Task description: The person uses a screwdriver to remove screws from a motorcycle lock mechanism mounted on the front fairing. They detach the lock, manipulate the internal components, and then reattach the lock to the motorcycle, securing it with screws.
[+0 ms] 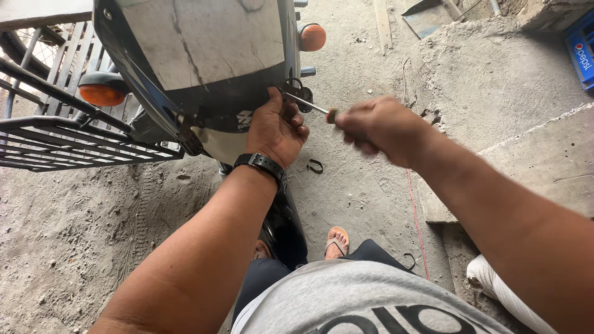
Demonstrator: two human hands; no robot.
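1. The left hand [276,128], with a black wristwatch [262,163] at the wrist, is pressed with curled fingers against the black rear panel of the motorcycle [213,102]; whether anything is pinched in it cannot be told.
2. The right hand [378,127] is closed around the handle of a slim metal-shafted screwdriver [307,104], whose tip is set at a fitting beside the left hand.
3. A white emblem on the panel is half covered by the left hand.
4. Two round orange indicator lamps [103,94] are seen flanking the tail.
5. A small black clip [315,166] lies on the dusty concrete floor [80,229].
6. A blue plastic crate [580,52] with a round logo is placed at the upper right edge.
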